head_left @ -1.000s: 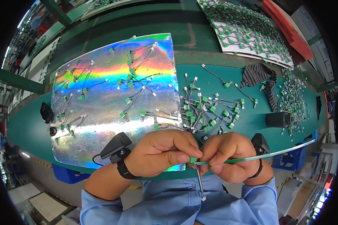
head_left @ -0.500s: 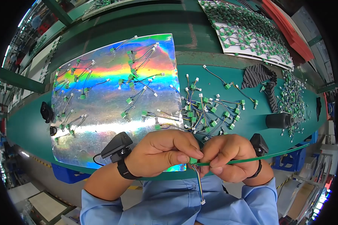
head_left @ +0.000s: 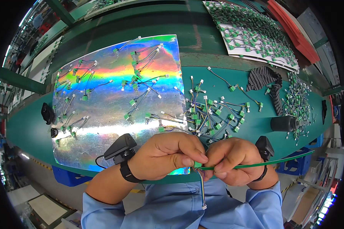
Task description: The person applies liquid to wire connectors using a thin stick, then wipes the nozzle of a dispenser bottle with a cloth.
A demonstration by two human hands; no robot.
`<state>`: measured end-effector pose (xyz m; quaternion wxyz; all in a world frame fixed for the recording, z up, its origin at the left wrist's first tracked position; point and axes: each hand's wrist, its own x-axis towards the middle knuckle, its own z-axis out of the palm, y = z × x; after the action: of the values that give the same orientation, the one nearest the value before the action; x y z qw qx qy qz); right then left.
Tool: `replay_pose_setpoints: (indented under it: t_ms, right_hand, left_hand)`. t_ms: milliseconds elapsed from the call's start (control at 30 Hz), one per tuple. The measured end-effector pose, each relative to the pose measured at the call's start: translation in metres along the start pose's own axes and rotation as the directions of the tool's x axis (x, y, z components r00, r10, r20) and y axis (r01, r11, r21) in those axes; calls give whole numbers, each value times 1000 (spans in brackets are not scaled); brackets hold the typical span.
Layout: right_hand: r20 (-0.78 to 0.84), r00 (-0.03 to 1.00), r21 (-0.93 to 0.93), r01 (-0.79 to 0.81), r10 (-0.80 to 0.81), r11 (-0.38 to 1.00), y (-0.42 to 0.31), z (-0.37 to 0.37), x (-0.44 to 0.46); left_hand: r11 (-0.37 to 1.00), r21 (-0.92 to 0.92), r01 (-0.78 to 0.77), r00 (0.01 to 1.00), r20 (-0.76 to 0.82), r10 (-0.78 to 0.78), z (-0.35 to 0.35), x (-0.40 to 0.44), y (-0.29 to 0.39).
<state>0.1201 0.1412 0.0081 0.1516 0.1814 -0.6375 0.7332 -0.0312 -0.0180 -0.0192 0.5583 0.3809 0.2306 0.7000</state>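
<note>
My left hand point(head_left: 168, 155) pinches a small green connector point(head_left: 197, 165) between thumb and forefinger. From it hangs a short bundle of coloured wires point(head_left: 202, 189) with a white plug point(head_left: 204, 207) at its lower end. My right hand point(head_left: 233, 160) is closed on a long, thin green strip point(head_left: 273, 162), which reaches out to the right. The strip's near end meets the connector between my fingertips; fingers partly cover that contact. Just beyond both hands lies a loose pile of similar wired green connectors point(head_left: 208, 118).
A shiny silver sheet point(head_left: 107, 126) on the green table point(head_left: 30, 122) carries several wired connectors. To the right are a dark bottle point(head_left: 283, 123), a striped cloth point(head_left: 262, 77) and another connector heap point(head_left: 298, 95). A white board point(head_left: 233, 50) at the back bears many more connectors.
The strip's far end has dipped a little. The hanging wires have swung slightly left. Both hands keep nearly the same place and grip.
</note>
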Motion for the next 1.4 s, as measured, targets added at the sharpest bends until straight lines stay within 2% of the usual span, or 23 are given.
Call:
replay_pose_setpoints:
  t_ms: [400, 500, 600, 800, 900, 1000, 1100, 1400]
  right_hand:
    - [1, 996, 159, -90, 91, 983, 0, -2, -1]
    - [-1, 994, 151, -109, 110, 983, -1, -2, -1]
    - [-56, 975, 206, -198, 213, 958, -5, 0, -1]
    - [-86, 967, 203, -220, 241, 954, -6, 1, -2]
    - [-31, 979, 87, -198, 201, 976, -5, -2, -1]
    - [-58, 973, 220, -205, 223, 954, -3, -3, -1]
    - [-95, 972, 264, -182, 213, 947, -5, -2, 0]
    - [-86, 977, 129, -183, 194, 975, -7, -3, -2]
  left_hand:
    - [1000, 17, 22, 1000, -10, -21, -2, 0, 0]
    - [999, 28, 27, 1000, -16, -26, -2, 0, -1]
    - [999, 24, 33, 999, -24, -32, -2, -1, -1]
    - [999, -2, 51, 998, -44, -51, -1, 0, 1]
    - [998, -38, 59, 996, -62, -62, -1, 0, -1]
    - [997, -26, 76, 995, -68, -78, 0, 0, 0]
    - [997, 37, 64, 996, -65, -62, 1, 0, 3]
    - [995, 80, 64, 995, -87, -57, 3, -2, 4]
